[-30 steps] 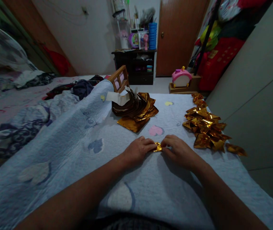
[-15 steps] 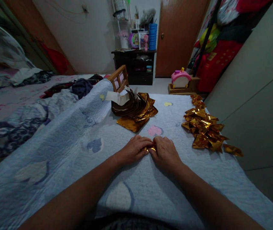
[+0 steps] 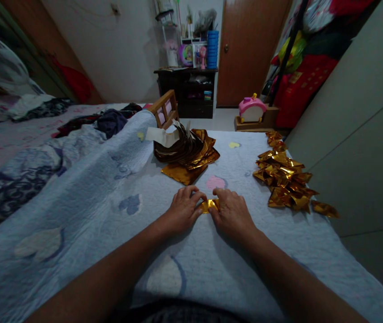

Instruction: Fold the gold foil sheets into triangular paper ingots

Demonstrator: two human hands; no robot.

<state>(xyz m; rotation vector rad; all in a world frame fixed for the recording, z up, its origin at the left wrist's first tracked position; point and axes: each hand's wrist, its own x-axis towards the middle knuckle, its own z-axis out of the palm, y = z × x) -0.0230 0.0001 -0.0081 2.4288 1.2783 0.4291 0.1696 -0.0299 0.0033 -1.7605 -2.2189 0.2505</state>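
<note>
A small folded piece of gold foil paper lies on the bed cover between my two hands. My left hand has its thumb and fingers closed on the left end of the foil. At the right end, my right hand grips it with the thumb low and the fingers above. Beyond the hands sits a fanned stack of gold foil paper, with one gold sheet lying at its near edge. Off to the right is a pile of folded gold foil pieces.
The blue quilted cover with heart shapes rises in a ridge on the left. A wooden bed rail stands behind the stack. A grey cabinet borders the right edge, and a pink toy sits past the far edge.
My right hand has come left, closer to my left hand, on the foil. Between the last two frames the fingers have lifted slightly, and more of the foil shows between them.
</note>
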